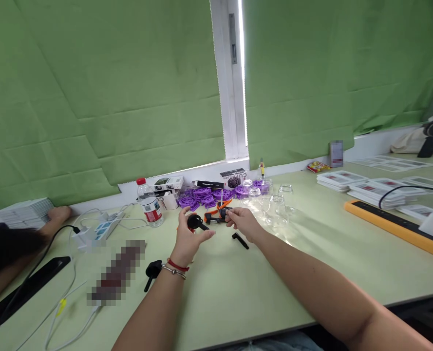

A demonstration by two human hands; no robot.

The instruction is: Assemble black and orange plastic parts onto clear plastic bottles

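My left hand [185, 241] is closed around a black part with a round head and a short handle [195, 222]. To its right, my right hand [244, 223] pinches a small dark piece [224, 212], whose exact kind I cannot make out. Just behind the hands lie orange-and-black pieces [212, 218], partly hidden by the fingers. A small black lever-like piece [241, 241] rests on the table below my right hand. Another black part with a handle [152, 273] lies beside my left wrist.
Purple plastic parts [201, 196] and clear plastic cups [274, 207] stand at the back. A red-capped bottle [150, 204], cables and a power strip [106, 225] are left, near another person's arm [57, 217]. An orange-edged strip [395, 226] and stacked cards [338, 179] lie right.
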